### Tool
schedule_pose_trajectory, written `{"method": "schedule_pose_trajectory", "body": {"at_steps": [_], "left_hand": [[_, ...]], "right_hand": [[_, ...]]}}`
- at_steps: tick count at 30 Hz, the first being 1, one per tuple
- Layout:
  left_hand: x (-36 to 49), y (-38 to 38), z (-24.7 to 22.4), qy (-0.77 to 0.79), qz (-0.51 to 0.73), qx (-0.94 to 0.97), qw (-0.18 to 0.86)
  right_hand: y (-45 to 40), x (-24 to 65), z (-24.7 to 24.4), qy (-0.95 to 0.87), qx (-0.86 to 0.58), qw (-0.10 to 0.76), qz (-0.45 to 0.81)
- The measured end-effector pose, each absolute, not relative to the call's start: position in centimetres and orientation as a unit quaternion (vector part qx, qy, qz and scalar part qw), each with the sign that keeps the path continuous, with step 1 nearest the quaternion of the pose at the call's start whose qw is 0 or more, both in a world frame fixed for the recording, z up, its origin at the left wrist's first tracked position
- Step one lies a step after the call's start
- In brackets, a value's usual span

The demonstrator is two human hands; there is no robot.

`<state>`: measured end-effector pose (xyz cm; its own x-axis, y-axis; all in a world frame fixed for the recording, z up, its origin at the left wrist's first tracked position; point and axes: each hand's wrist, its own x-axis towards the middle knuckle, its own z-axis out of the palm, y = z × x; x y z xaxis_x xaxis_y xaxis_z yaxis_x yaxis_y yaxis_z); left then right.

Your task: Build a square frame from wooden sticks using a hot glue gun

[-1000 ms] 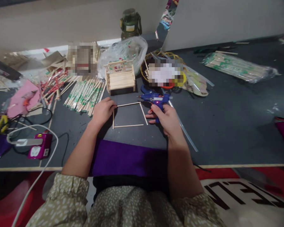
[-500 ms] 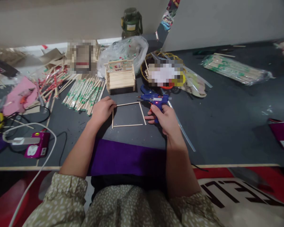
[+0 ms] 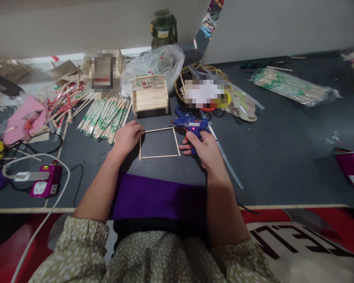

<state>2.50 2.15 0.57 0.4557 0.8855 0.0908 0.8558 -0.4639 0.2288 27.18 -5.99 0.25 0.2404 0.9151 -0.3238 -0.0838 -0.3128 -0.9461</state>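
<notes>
A rectangle of thin wooden sticks (image 3: 161,157) lies flat on the dark tabletop in front of me. My left hand (image 3: 127,138) is closed at its far left corner, fingertips pinching the sticks there. In my right hand (image 3: 205,148) is a blue hot glue gun (image 3: 197,125), its red light lit and its nozzle pointing left, just above the far right corner. Some of my right fingers reach out near the right-hand stick (image 3: 176,142). Behind the rectangle stands a small bench-shaped model made of sticks (image 3: 150,99).
Paper-wrapped chopsticks (image 3: 104,118) lie behind my left hand. A yellow-rimmed basket (image 3: 221,72) and clear glue sticks (image 3: 226,157) are on the right, with a packed chopstick bundle (image 3: 295,86) beyond. A purple power socket (image 3: 47,181) with a white cable sits at left.
The near end of the right-hand stick has shifted slightly left, closer to the near stick's end. My right hand and the glue gun moved slightly left; my left hand stays in place.
</notes>
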Motion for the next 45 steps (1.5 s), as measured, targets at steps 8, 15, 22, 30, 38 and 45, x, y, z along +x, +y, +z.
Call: {"method": "schedule_pose_trajectory", "body": {"at_steps": [8,15,22,30,38,45], "left_hand": [[2.4,2.3,0.4,0.507,0.108,0.852,0.069],[2.5,2.3,0.3,0.505,0.111,0.853,0.068],[2.7,1.4,1.5,0.515,0.125,0.847,0.042],[6.3,-4.8,2.8,0.425,0.062,0.9,0.077],[7.0,-5.2,1.2,0.397,0.045,0.915,0.061],[6.7,-5.1,1.1,0.361,0.057,0.928,0.07]], "right_hand": [[-6.0,27.1,0.3,-0.344,-0.625,0.473,0.517],[-6.0,27.1,0.2,-0.341,-0.621,0.479,0.518],[-6.0,27.2,0.2,-0.343,-0.618,0.484,0.516],[-6.4,27.5,0.9,-0.328,-0.619,0.499,0.51],[-8.3,27.8,0.7,-0.306,-0.634,0.519,0.485],[-8.7,27.2,0.7,-0.293,-0.621,0.548,0.479]]}}
